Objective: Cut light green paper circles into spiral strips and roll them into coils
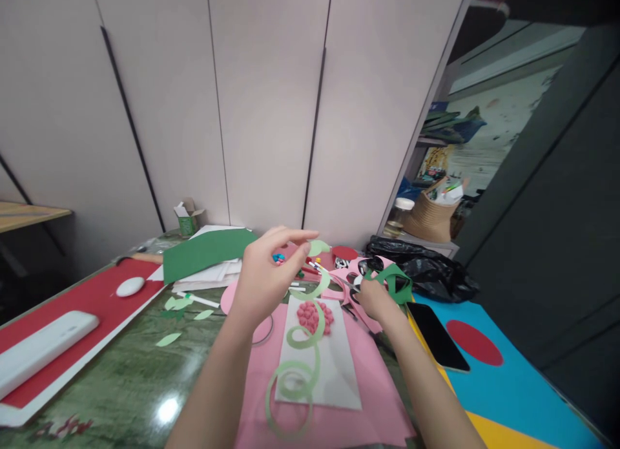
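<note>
My left hand (pixel 268 271) is raised over the table, thumb and forefinger brought close around a light green paper spiral (pixel 317 345). The spiral dangles in loose curls over a white sheet (pixel 334 371) that bears a cluster of pink crumpled pieces (pixel 307 316). A pink sheet (pixel 378 397) lies beneath the white one. Farther right, my right hand (pixel 378 300) is closed at a pair of scissors (pixel 349 285), whose grey blades point left; its fingertips are partly hidden. Pink cut-out scraps (pixel 339 291) and green paper offcuts (pixel 394 281) surround it.
To the left are green card (pixel 208 252), leaf cut-outs (pixel 168 339), a white mouse (pixel 130 287) and a long white device (pixel 48 349) on red card. A black phone (pixel 438 336) lies right, beside blue card (pixel 523 391). A black plastic bag (pixel 426 268) sits behind.
</note>
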Demonstrator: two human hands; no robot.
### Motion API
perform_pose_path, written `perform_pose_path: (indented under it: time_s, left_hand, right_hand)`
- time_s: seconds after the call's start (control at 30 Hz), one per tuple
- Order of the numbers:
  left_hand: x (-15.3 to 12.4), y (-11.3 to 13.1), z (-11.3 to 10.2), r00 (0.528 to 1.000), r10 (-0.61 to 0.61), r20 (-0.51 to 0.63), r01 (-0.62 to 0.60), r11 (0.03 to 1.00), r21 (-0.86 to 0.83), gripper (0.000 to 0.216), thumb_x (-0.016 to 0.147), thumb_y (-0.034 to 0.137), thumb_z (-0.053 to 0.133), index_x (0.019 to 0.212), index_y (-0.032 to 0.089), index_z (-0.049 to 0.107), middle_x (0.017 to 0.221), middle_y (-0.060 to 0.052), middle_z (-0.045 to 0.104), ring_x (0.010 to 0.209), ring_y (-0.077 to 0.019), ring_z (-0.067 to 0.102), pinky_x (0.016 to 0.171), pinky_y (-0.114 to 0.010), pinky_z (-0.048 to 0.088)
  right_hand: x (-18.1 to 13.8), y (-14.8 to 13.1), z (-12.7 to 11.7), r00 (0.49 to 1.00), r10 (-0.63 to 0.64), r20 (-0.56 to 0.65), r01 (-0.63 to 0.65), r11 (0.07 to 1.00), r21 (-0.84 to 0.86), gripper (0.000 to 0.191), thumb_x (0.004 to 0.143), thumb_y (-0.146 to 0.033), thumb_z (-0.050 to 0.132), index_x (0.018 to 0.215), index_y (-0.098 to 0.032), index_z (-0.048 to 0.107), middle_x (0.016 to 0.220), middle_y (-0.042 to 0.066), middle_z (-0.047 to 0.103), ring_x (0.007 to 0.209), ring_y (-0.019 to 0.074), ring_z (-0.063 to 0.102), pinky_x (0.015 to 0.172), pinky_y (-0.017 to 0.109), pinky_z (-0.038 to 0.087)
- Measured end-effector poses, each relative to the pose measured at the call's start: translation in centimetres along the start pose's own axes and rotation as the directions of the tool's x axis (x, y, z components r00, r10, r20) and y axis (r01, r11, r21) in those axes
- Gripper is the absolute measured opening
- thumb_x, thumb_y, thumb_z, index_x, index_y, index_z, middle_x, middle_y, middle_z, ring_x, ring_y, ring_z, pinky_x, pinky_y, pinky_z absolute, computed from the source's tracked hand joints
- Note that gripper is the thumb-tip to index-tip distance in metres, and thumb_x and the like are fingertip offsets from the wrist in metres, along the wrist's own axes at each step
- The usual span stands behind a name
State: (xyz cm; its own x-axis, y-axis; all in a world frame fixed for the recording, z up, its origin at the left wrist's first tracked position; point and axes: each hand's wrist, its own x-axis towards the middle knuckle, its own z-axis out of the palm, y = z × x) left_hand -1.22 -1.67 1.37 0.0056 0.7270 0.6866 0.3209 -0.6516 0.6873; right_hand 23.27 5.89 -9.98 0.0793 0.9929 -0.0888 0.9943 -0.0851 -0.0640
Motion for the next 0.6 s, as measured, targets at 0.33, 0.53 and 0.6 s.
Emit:
perform_pose_path:
  time_s: [0.33,0.53,0.6]
  left_hand:
    - [0.0,0.1,0.0,1.000,0.009,0.013,-0.009,1.000,0.020,0.017,0.084,0.024,0.060,0.092,0.025,0.074,0.082,-0.002,0.069,0.077,-0.0160,0.061,0.077,-0.031,0.050]
    - [0.0,0.0,0.1,1.000,0.022,0.022,-0.022,1.000,0.003,0.017,0.082,0.022,0.061,0.093,0.024,0.074,0.086,-0.003,0.071,0.081,-0.0174,0.063,0.076,-0.031,0.050]
    - [0.0,0.0,0.4,0.999,0.029,0.040,-0.028,0.999,-0.016,0.017,0.081,0.021,0.063,0.094,0.024,0.074,0.086,-0.003,0.072,0.082,-0.0175,0.063,0.076,-0.031,0.049]
  right_hand:
    - [-0.8,-2.0,1.5,0.990,-0.057,0.126,0.052,0.998,0.037,0.032,0.092,-0.031,0.057,0.120,-0.016,0.057,0.121,0.010,0.059,0.101,0.0213,0.062,0.084,0.041,0.053]
    - [-1.6,-2.7,-0.2,0.997,-0.079,-0.009,0.079,0.979,0.187,0.032,0.091,-0.031,0.058,0.119,-0.014,0.057,0.119,0.011,0.060,0.100,0.0217,0.062,0.084,0.041,0.053]
    - [-2.4,-3.1,-1.7,0.987,-0.104,-0.122,0.134,0.953,0.271,0.027,0.095,-0.031,0.050,0.110,-0.010,0.060,0.108,0.014,0.065,0.096,0.0224,0.063,0.084,0.039,0.050]
